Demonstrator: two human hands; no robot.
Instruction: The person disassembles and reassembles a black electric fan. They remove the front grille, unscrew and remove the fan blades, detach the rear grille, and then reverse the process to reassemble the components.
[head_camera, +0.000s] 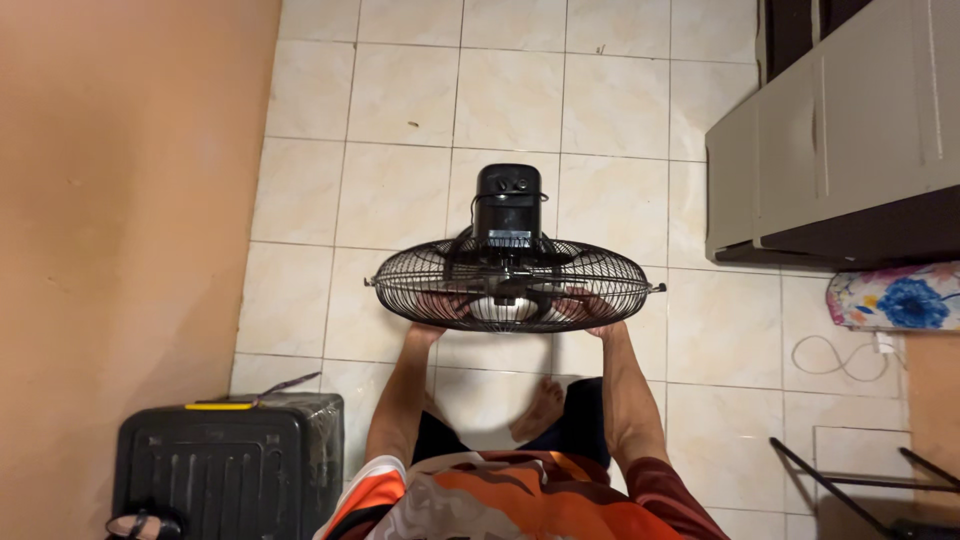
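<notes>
A black electric fan (510, 275) with a round wire cage is held out in front of me above the tiled floor, cage facing up toward me and its motor housing (512, 200) pointing away. My left hand (432, 312) grips the cage's near left rim from below, seen partly through the wires. My right hand (590, 312) grips the near right rim the same way. Both forearms reach up from my orange patterned shirt. The fingers are largely hidden behind the grille.
An orange wall runs along the left. A black suitcase (228, 468) stands at the lower left. A grey cabinet (840, 130) is at the upper right, a floral cushion (895, 297) and a white cable (835, 355) below it, and a black metal frame (870, 490) at the lower right.
</notes>
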